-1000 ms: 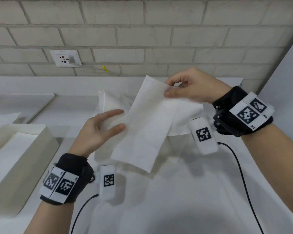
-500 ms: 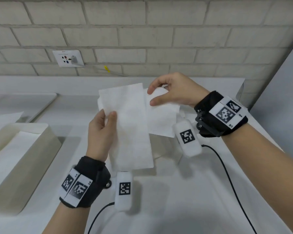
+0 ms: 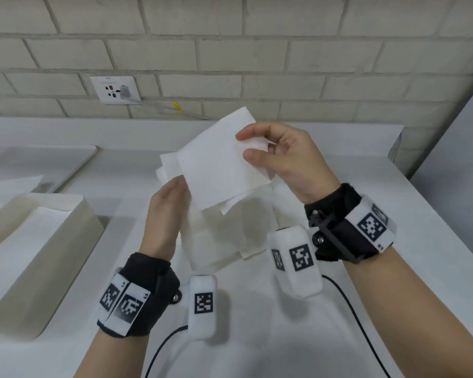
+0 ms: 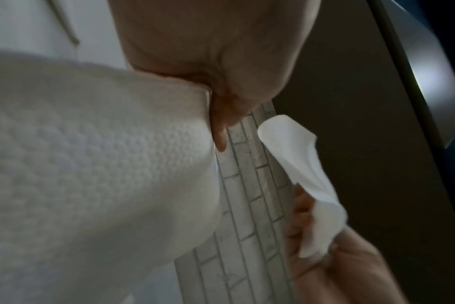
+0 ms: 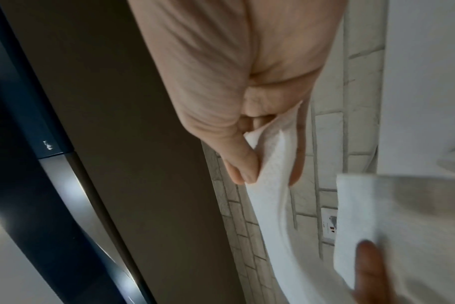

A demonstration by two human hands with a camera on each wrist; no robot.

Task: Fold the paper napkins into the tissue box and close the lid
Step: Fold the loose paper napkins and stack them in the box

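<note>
Since a moment ago the paper napkin [image 3: 219, 162] has swung up between both hands, now held above the counter [image 3: 257, 336]. Right hand [image 3: 290, 162] pinches its right edge in a thumb-and-finger grip; left hand [image 3: 165, 211] holds its lower left edge. To the left, well apart, sits the open tissue box [image 3: 74, 241]; a wall socket [image 3: 116, 90] lies behind.

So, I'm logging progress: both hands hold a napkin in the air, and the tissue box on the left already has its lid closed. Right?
Not quite. The tissue box on the left is open, with paper showing inside, as the head view shows. The rest holds: the left hand and right hand both hold a napkin in the air.
</note>
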